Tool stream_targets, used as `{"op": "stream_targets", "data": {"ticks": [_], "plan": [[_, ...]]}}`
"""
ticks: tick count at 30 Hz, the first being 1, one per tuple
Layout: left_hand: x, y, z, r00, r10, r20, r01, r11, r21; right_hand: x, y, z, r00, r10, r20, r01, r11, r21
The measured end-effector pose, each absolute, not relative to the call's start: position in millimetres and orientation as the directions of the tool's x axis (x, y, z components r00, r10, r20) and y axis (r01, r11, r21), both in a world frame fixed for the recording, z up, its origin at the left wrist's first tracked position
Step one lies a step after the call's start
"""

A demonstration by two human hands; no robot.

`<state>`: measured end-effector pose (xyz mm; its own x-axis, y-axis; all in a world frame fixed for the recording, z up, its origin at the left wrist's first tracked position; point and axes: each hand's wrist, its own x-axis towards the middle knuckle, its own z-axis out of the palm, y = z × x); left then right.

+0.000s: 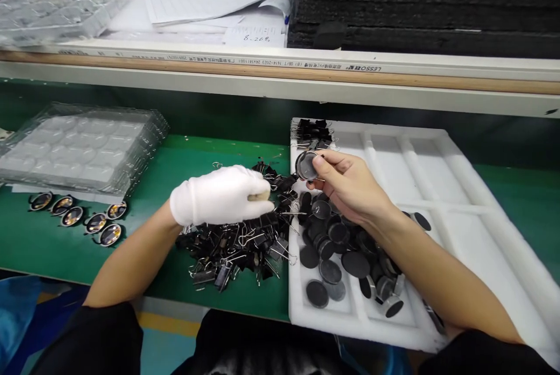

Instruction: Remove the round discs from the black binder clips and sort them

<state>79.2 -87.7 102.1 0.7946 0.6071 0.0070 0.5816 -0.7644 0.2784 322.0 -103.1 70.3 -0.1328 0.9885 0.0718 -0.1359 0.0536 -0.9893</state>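
Note:
My right hand (350, 184) is bare and pinches a dark round disc (306, 165) between thumb and fingers, above the white foam tray (437, 188). My left hand (223, 195) wears a white glove; its fingers are closed together over a heap of black binder clips (238, 246) on the green mat. Whether it grips a clip is hidden. Many more dark discs (341, 258) lie piled in the tray's near-left compartments. A few binder clips (312, 130) sit at the tray's far-left corner.
Several finished discs with shiny faces (74, 216) lie in a row at the left on the green mat (196, 153). A stack of clear plastic blister trays (83, 147) stands behind them. A raised shelf (280, 66) carries papers; another person in pink sits beyond it.

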Motion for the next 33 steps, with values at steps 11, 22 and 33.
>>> {"op": "stream_targets", "data": {"ticks": [11, 22, 33], "plan": [[96.7, -100.1, 113.5, 0.325, 0.899, 0.295, 0.511, -0.429, 0.745, 323.4, -117.9, 77.9, -0.394, 0.904, 0.163, 0.050, 0.198, -0.979], [88.9, -94.9, 109.7, 0.573, 0.796, 0.194, 0.679, -0.594, 0.432, 330.5, -122.7, 84.6, -0.483, 0.853, 0.199, 0.179, 0.318, -0.931], [99.8, -96.5, 91.6, 0.551, 0.737, 0.390, 0.702, -0.663, 0.260, 328.4, -122.8, 85.6, -0.450, 0.866, 0.219, 0.131, 0.306, -0.943]]}}
